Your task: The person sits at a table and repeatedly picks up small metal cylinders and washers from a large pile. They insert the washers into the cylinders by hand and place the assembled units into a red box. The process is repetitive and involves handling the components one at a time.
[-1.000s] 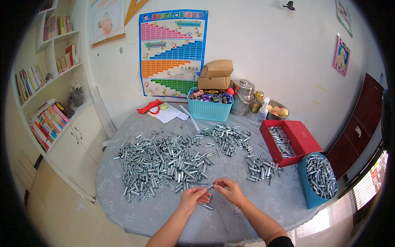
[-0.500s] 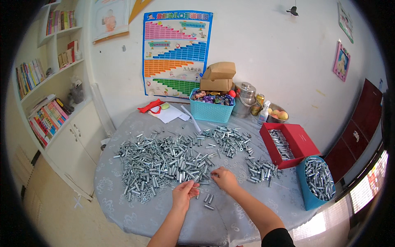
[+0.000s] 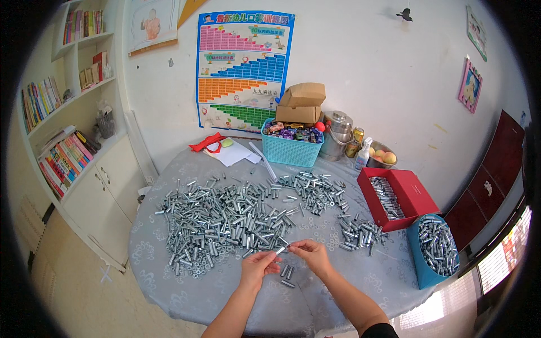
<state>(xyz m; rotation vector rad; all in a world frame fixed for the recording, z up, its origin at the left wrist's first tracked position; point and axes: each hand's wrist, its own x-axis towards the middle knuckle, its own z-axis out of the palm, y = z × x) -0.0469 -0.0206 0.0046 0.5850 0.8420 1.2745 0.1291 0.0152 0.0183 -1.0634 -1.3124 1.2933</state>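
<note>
At the near edge of a big heap of silver metal sleeves (image 3: 220,225), my left hand (image 3: 258,270) is closed, with a short silver metal sleeve (image 3: 280,250) in its fingertips. Close beside it on the right, my right hand (image 3: 313,257) is pinched at the sleeve's far end. A small dark piece shows at those fingertips, too small to name. Just below both hands lie a few loose sleeves (image 3: 288,284) on the grey tablecloth. Small rings or nuts (image 3: 197,269) are scattered along the heap's lower left edge.
To the right stand an open red box (image 3: 414,194) and a blue bin (image 3: 420,259), both holding sleeves. A smaller pile (image 3: 360,232) lies before the box. At the back are a turquoise basket (image 3: 290,152), a metal canister (image 3: 337,141), a spray bottle (image 3: 363,155) and a fruit bowl (image 3: 383,158).
My hands have come closer together, the right one shifting slightly down. A sleeve now shows clearly between them at the left fingertips.
</note>
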